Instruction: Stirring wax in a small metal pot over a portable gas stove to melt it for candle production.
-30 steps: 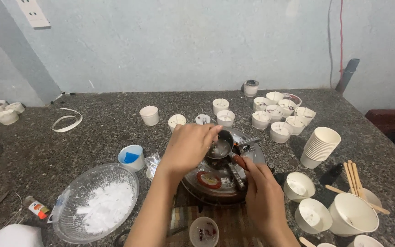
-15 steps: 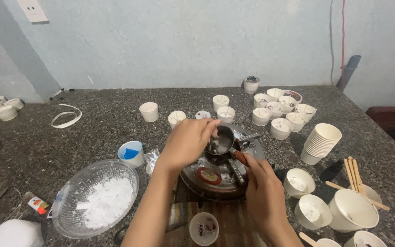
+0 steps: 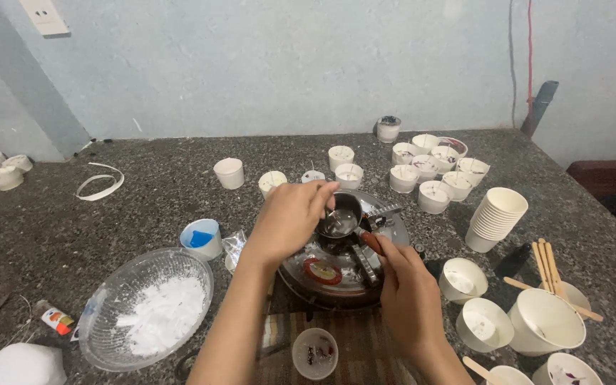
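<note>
Melting pot (image 3: 341, 222), small and metal, is sitting on the round burner (image 3: 344, 260) at the middle of the speckled stone counter (image 3: 144, 207), with pale liquid showing inside it. Around it, going down in size: the clear bowl of white flakes (image 3: 147, 310) is lying near the left forearm, the stack of white paper cups (image 3: 495, 217) is standing to the right, filled little cups (image 3: 433, 171) are clustering behind, and wooden sticks (image 3: 547, 264) are resting on a cup at far right.

The left hand (image 3: 290, 217) is reaching over the pot's rim, fingertips pinched narrowly on something too small to tell. The right hand (image 3: 408, 296) is closing on the pot's reddish handle (image 3: 372, 244), steadying it.

Compared with a second ago, both hands are keeping nearly the same places; the pinch has barely shifted at the rim, so the work over the pot is simply continuing.
</note>
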